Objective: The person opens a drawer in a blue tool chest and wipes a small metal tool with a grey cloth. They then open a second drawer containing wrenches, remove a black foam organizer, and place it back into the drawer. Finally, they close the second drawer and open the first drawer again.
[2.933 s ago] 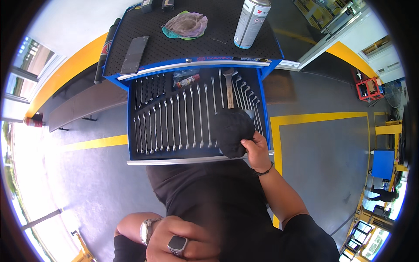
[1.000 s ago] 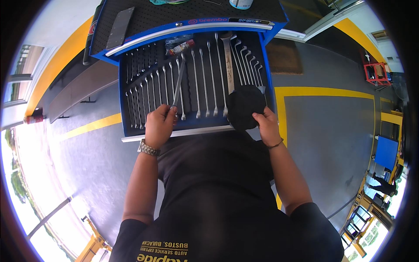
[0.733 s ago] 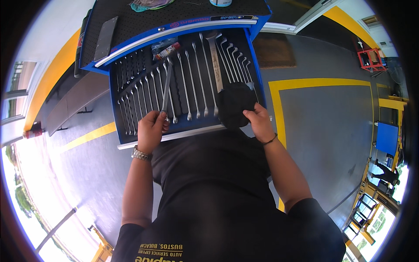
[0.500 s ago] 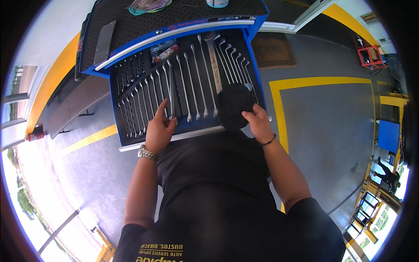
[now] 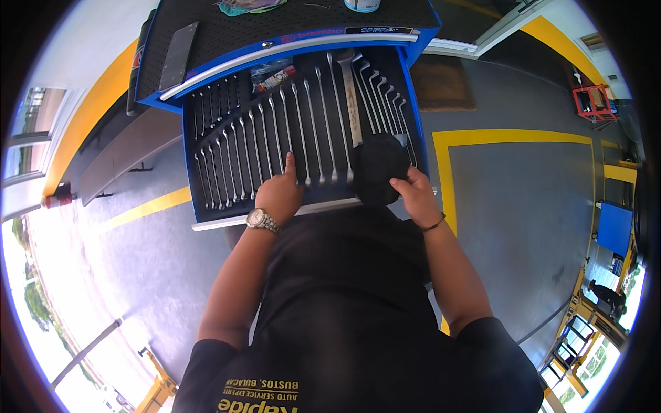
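Note:
My left hand (image 5: 279, 196) is over the front of an open tool drawer (image 5: 323, 208), holding nothing. Its index finger stretches onto the lower part of a combination wrench (image 5: 283, 127) in a row of several; the other fingers are curled, partly hidden. My right hand (image 5: 418, 197) grips the edge of a flat, rounded black thing (image 5: 380, 171), its kind unclear. This covers the lower end of a large wrench with a worn brownish shaft (image 5: 353, 110). Several offset wrenches (image 5: 383, 103) lie at the drawer's right.
The blue tool chest (image 5: 425, 24) has a perforated black top with a grey plate (image 5: 179, 56), a colourful cloth (image 5: 251, 5) and a can (image 5: 363, 4). A small red packet (image 5: 277, 79) lies at the drawer's back. A long board (image 5: 131, 155) stands left.
My left hand has moved right and changed from a spread thumb and finger at a wrench to a pointing index finger. That wrench now lies in line with the row. My right hand keeps its grip.

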A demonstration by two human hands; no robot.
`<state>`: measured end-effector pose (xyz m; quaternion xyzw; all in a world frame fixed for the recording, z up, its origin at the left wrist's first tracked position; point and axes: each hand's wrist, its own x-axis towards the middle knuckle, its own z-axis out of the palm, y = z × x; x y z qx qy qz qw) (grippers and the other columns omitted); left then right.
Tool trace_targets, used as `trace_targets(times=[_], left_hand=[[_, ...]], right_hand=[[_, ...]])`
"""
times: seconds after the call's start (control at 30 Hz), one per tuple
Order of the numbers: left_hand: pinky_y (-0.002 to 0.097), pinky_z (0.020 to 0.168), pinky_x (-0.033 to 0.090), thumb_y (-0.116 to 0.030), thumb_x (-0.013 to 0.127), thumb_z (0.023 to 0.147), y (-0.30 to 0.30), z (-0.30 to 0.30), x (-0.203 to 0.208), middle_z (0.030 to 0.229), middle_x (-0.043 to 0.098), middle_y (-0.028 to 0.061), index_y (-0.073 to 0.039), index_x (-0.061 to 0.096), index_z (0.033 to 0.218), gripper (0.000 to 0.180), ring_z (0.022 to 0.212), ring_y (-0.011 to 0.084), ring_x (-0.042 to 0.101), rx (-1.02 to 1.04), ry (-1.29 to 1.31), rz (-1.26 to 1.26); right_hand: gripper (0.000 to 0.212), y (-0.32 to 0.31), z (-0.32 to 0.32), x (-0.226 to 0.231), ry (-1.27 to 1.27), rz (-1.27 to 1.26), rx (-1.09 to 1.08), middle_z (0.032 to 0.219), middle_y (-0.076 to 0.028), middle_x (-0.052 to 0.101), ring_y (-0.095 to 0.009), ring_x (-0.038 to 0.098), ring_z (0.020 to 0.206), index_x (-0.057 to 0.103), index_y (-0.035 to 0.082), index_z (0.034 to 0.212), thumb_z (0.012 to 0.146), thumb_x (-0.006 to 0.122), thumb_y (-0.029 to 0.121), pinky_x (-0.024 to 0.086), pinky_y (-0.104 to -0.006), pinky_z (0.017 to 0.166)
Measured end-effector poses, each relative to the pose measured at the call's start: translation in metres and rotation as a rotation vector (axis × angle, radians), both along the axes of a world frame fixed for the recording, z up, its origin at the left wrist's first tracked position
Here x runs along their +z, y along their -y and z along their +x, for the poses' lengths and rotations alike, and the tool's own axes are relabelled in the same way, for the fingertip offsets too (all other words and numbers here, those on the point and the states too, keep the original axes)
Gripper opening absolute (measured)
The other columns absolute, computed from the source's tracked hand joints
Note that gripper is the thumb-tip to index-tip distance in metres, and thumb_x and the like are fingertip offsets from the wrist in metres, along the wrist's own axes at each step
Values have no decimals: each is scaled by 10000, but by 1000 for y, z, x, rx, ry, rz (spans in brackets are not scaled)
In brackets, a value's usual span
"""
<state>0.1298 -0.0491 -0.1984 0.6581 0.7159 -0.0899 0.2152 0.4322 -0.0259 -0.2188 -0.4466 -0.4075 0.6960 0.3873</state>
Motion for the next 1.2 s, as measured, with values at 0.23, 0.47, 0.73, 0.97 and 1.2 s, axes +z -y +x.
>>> trace_targets(times=[0.23,0.47,0.73,0.97,1.2], left_hand=[[444,766,570,-320,692,851,-14,-2,16,976,712,171,-40,400,1484,751,872,337,700,-97,-76,10],[533,1170,271,-405,582,936,-30,-12,-1,1597,273,189,-32,409,1478,680,1493,366,227,-118,60,414],[488,1209,212,-464,519,969,-25,-23,-34,1620,238,184,-23,372,1500,706,1505,354,206,-147,92,406],[455,1031,456,-360,705,901,15,10,41,1405,527,182,-71,479,1423,638,1232,396,561,-5,981,276],[313,946,511,-42,579,972,39,2,26,1143,665,44,-48,557,1266,294,1070,137,633,765,1963,168]], right_hand=[[311,-3,1,3,96,44,45,1124,-62,693,-116,639,997,614,-43,1231,929,561,11,501,-268,888],[324,-1,8,-5,189,99,61,1144,-68,691,-132,635,1020,617,-31,1244,929,567,26,484,-275,925],[346,-4,8,-7,62,28,54,1191,-98,681,-158,635,1067,601,-45,1260,924,561,27,479,-293,950],[371,8,-35,51,-33,50,245,1200,-106,653,-191,625,1098,557,-47,1306,950,548,55,465,-305,980],[404,12,-83,96,20,273,477,1193,-119,636,-197,629,1061,528,-47,1331,975,601,128,471,-309,967]])
